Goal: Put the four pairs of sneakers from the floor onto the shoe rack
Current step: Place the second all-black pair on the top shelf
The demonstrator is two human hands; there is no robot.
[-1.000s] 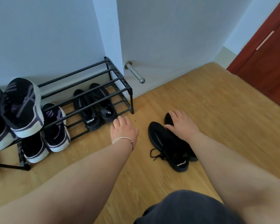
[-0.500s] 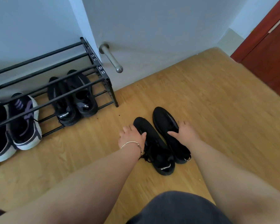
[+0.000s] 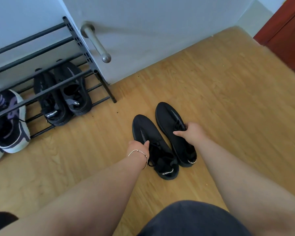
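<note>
Both hands have closed in since a moment ago: left hand [image 3: 140, 148] now pinches the left sneaker [image 3: 153, 147] at its laces, right hand [image 3: 190, 132] wraps the right sneaker [image 3: 174, 132]. Both shoes rest on the floor [image 3: 228, 103], right of the rack [image 3: 85, 48]. Best lift them level together, toes forward, towards the bare top bars.

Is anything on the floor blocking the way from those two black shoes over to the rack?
Nothing visible does. Bare wooden floor lies between the black sneakers and the shoe rack, whose top bars look free at this end.
</note>
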